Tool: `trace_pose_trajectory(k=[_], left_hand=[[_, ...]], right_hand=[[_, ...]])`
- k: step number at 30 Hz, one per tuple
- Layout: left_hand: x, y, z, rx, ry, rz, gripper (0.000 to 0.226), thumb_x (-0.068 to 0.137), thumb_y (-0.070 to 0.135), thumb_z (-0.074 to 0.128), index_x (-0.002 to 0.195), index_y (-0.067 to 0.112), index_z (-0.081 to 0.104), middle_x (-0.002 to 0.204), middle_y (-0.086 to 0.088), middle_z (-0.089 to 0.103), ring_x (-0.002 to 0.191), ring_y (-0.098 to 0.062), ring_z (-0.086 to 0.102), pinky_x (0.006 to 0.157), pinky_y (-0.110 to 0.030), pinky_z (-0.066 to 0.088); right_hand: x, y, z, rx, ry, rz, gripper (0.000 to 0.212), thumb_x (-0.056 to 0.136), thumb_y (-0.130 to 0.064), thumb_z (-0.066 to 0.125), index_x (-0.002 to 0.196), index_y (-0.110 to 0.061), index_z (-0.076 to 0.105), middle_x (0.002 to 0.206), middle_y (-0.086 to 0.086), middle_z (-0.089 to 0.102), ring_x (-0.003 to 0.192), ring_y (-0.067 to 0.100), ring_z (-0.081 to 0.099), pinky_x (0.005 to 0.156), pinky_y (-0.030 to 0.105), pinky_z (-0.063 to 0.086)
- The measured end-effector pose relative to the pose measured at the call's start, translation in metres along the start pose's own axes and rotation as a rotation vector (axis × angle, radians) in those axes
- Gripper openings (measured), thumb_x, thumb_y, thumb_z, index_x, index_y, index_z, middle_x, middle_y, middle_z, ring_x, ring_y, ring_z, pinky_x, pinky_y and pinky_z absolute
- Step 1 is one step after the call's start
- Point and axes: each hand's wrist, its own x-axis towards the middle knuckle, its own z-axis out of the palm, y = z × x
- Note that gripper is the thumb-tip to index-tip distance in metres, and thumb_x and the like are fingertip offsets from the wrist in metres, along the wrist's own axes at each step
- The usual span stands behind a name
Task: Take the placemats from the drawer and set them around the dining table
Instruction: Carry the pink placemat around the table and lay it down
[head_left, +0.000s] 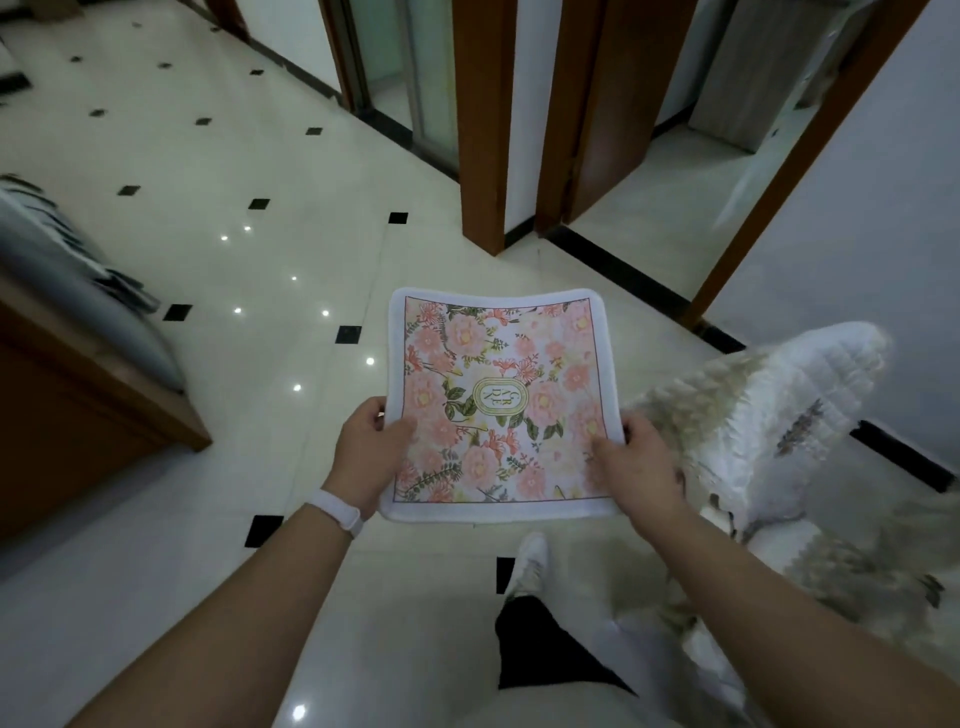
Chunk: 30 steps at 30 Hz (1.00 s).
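Over glossy tiled floor (218, 270), we pinch the floral placemat (498, 400) flat at its side edges with left hand (371, 447) and right hand (636, 467); slackening either grip risks it sliding and dropping.

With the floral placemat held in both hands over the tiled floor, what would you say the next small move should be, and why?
Probably keep walking with the placemat held flat until the dining table comes into view. The left hand and right hand grip its opposite side edges, it hangs over the tiled floor, one shoe is stepping forward, and no table shows here.
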Motion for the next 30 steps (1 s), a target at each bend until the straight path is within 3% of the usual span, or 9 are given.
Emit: trace_pose_trajectory(k=[5,11,13,17,22,27,30], left_hand=[[0.085,0.036,0.02,0.054,0.047,-0.043,0.01,0.089,0.013,0.062,0.096,0.018,0.066,0.094,-0.013,0.071,0.086,-0.034,0.069,0.078,-0.049,0.058],[0.171,0.102,0.077,0.091,0.004,-0.009,0.006,0.09,0.011,0.062,0.091,0.017,0.064,0.085,-0.007,0.069,0.076,-0.026,0.066,0.061,-0.03,0.052],[0.193,0.12,0.098,0.085,-0.04,-0.003,0.007,0.09,0.012,0.062,0.092,0.018,0.064,0.087,-0.006,0.07,0.076,-0.024,0.068,0.062,-0.032,0.055],[0.24,0.151,0.133,0.071,-0.13,0.01,0.009,0.09,0.012,0.063,0.094,0.02,0.065,0.091,-0.008,0.072,0.08,-0.025,0.07,0.067,-0.036,0.058],[0.319,0.175,0.177,0.067,-0.216,0.001,0.011,0.089,0.01,0.063,0.099,0.015,0.065,0.09,-0.011,0.072,0.079,-0.03,0.07,0.072,-0.043,0.059],[0.413,0.197,0.225,0.12,-0.371,0.03,0.008,0.088,0.01,0.065,0.091,0.017,0.065,0.088,-0.012,0.069,0.081,-0.034,0.066,0.078,-0.047,0.056],[0.468,0.23,0.252,0.122,-0.475,0.035,0.009,0.087,0.009,0.065,0.09,0.018,0.065,0.091,-0.012,0.07,0.083,-0.033,0.067,0.078,-0.045,0.057]], right_hand=[[0.094,-0.034,0.024,0.033,-0.054,0.023,0.006,0.092,-0.011,0.055,0.098,-0.013,0.058,0.083,0.001,0.064,0.066,0.017,0.059,0.055,0.029,0.048],[0.183,-0.068,0.004,0.086,-0.007,0.06,0.004,0.093,-0.016,0.055,0.092,-0.019,0.055,0.086,0.001,0.064,0.07,0.017,0.062,0.054,0.028,0.052],[0.206,-0.075,-0.007,0.103,0.021,0.072,0.009,0.094,-0.016,0.054,0.088,-0.024,0.054,0.087,-0.002,0.064,0.072,0.016,0.063,0.06,0.031,0.054],[0.248,-0.089,-0.022,0.111,0.098,0.093,0.001,0.095,-0.018,0.055,0.096,-0.018,0.056,0.087,-0.004,0.062,0.072,0.01,0.06,0.056,0.027,0.05],[0.305,-0.101,-0.029,0.122,0.187,0.157,0.007,0.094,-0.019,0.056,0.093,-0.025,0.055,0.092,-0.002,0.065,0.08,0.016,0.065,0.066,0.034,0.056],[0.369,-0.126,-0.024,0.122,0.322,0.221,0.005,0.094,-0.017,0.055,0.099,-0.02,0.057,0.09,-0.004,0.064,0.076,0.011,0.065,0.054,0.022,0.047],[0.4,-0.148,-0.019,0.124,0.427,0.266,0.01,0.094,-0.019,0.055,0.104,-0.018,0.057,0.094,-0.004,0.065,0.079,0.011,0.064,0.057,0.024,0.048]])
